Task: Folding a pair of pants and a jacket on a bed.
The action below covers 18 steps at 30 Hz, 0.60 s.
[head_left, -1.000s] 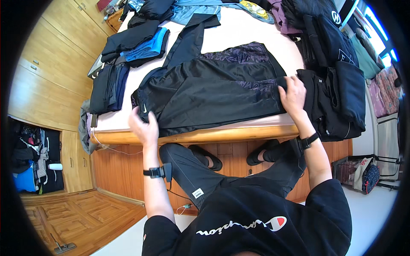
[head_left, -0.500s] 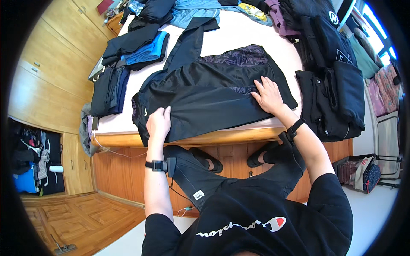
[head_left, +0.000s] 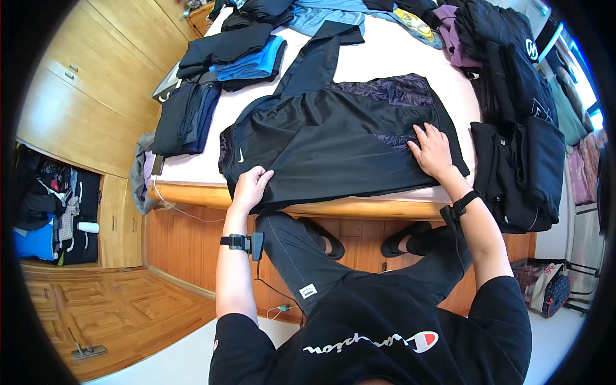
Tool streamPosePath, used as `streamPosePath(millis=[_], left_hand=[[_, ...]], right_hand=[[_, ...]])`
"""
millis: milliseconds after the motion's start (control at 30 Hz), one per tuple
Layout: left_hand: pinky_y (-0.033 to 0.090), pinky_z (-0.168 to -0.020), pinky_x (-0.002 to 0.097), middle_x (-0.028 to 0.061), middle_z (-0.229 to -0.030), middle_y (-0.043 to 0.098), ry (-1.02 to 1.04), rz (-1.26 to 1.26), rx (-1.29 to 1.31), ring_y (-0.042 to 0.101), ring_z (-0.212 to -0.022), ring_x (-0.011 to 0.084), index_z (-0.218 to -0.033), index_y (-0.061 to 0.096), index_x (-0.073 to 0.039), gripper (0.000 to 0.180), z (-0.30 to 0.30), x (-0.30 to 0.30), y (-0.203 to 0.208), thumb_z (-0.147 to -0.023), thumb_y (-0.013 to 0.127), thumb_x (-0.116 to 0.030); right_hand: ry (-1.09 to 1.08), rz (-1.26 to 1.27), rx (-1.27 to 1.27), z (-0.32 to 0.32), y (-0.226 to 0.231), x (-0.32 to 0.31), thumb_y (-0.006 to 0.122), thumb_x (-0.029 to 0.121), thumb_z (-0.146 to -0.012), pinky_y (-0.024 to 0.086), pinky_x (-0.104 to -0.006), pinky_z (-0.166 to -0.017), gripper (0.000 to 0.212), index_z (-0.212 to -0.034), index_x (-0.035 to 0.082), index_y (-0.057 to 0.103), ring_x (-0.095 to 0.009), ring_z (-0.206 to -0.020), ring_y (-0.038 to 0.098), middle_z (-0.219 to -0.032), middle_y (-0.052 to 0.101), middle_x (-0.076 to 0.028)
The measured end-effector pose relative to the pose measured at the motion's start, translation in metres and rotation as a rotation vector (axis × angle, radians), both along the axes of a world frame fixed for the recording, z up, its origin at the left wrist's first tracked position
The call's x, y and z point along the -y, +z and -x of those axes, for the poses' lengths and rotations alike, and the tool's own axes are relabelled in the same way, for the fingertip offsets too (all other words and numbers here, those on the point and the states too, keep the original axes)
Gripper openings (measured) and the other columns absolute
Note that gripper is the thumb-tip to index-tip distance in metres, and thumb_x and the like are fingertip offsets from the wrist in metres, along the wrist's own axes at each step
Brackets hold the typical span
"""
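Note:
A black long-sleeved top (head_left: pixel 308 151) with purple patterned panels lies spread over the near part of the bed, one sleeve stretched toward the far side. At its near left edge, my left hand (head_left: pixel 251 187) has thumb and fingers closed on the fabric, part of which hangs over the bed's front edge. My right hand (head_left: pixel 433 151) rests flat near the right end of the top, fingers spread on the cloth. Both wrists wear a black strap with a small device.
Folded dark clothes (head_left: pixel 186 119) and a blue folded garment (head_left: pixel 253 62) are stacked at left. Stacks of black clothes (head_left: pixel 516 173) line the right side. More clothes (head_left: pixel 327 16) lie at the far end. A wooden bed rail (head_left: pixel 359 206) runs before my legs.
The view has turned, so the scene sits farther right. My left hand has moved closer to the top's near edge. My right hand stays flat on the cloth.

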State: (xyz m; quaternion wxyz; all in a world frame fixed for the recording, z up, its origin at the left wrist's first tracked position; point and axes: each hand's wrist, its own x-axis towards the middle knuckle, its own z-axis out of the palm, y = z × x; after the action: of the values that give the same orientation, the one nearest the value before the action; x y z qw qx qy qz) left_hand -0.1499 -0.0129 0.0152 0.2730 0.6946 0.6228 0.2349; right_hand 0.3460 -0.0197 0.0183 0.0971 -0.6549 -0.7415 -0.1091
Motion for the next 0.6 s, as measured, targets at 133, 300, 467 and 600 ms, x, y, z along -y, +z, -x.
streamPosePath(millis=[133,300,467,600], left_hand=[[0.047,-0.061,0.0397,0.0216,-0.065,0.06,0.068,0.061,-0.269,0.062,-0.06,0.0287,-0.073,0.063,0.004,0.044,-0.001,0.001,0.015,-0.09,0.068,-0.037],[0.05,-0.07,0.0406,0.0178,-0.08,0.069,-0.065,0.135,-0.286,0.067,-0.076,0.0316,-0.087,0.074,-0.002,0.038,0.035,0.025,0.018,-0.086,0.071,-0.04],[0.051,-0.077,0.0444,0.015,-0.081,0.069,-0.084,-0.116,-0.477,0.064,-0.08,0.0331,-0.088,0.074,-0.005,0.03,0.082,0.04,0.022,-0.084,0.071,-0.034],[0.05,-0.085,0.0448,0.0163,-0.086,0.069,0.307,-0.043,-0.285,0.065,-0.09,0.0327,-0.095,0.072,-0.001,0.036,0.124,0.034,0.005,-0.089,0.067,-0.036]], right_hand=[[-0.003,0.026,-0.029,-0.01,0.001,0.001,0.055,0.044,-0.095,0.036,-0.0464,-0.107,0.054,-0.135,0.007,0.054,-0.036,-0.13,0.047,-0.137,0.052,-0.024],[-0.096,0.049,-0.099,-0.021,-0.002,0.001,0.057,0.049,-0.093,0.036,-0.0489,-0.108,0.059,-0.136,0.009,0.054,-0.038,-0.134,0.042,-0.142,0.047,-0.025],[-0.124,0.042,-0.081,-0.026,-0.005,0.0,0.055,0.05,-0.094,0.033,-0.0495,-0.11,0.061,-0.138,0.009,0.051,-0.039,-0.136,0.04,-0.144,0.045,-0.025],[-0.132,0.041,-0.078,-0.02,-0.003,-0.001,0.055,0.05,-0.094,0.033,-0.0493,-0.11,0.061,-0.138,0.009,0.051,-0.039,-0.135,0.041,-0.144,0.045,-0.025]])
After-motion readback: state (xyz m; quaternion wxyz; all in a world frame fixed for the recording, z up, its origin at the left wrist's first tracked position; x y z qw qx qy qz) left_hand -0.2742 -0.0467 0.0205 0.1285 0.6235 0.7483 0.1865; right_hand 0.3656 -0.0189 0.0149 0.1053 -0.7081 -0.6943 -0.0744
